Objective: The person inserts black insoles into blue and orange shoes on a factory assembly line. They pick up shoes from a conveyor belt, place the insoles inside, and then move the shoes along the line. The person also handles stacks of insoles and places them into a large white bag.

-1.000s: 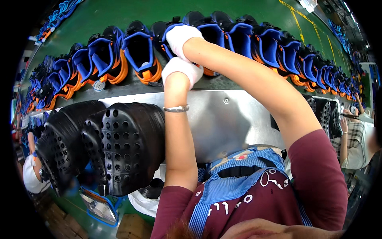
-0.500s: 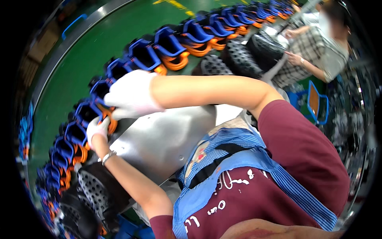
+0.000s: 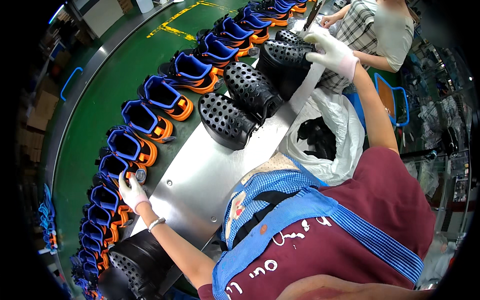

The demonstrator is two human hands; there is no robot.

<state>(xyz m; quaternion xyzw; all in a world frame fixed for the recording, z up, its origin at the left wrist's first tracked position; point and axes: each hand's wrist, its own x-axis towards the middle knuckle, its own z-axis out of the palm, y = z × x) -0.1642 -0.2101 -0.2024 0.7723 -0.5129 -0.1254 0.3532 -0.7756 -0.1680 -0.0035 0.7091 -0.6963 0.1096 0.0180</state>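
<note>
My left hand [image 3: 134,194], in a white glove, pinches the heel of a blue, black and orange sneaker [image 3: 114,164] in the long curved row. One finger is at the collar and the thumb by the orange heel tab. My gloved right hand [image 3: 331,54] reaches out far right, fingers apart around the near end of a black shoe-shaped form with holes [image 3: 284,55]; whether it touches the form is unclear. Beside it lie two more perforated black forms, one in the middle [image 3: 250,85] and one nearer me [image 3: 222,117].
A bare metal plate [image 3: 192,175] lies before me beside the green surface [image 3: 107,95]. A white bag [image 3: 345,142] holding dark items hangs open at the right. Another black form [image 3: 127,267] sits lower left. A person in a checked apron [image 3: 357,27] works at upper right.
My right hand has swung from the sneaker row to the black forms on the right. My left hand stays at the row. The view has shifted, revealing the white bag.
</note>
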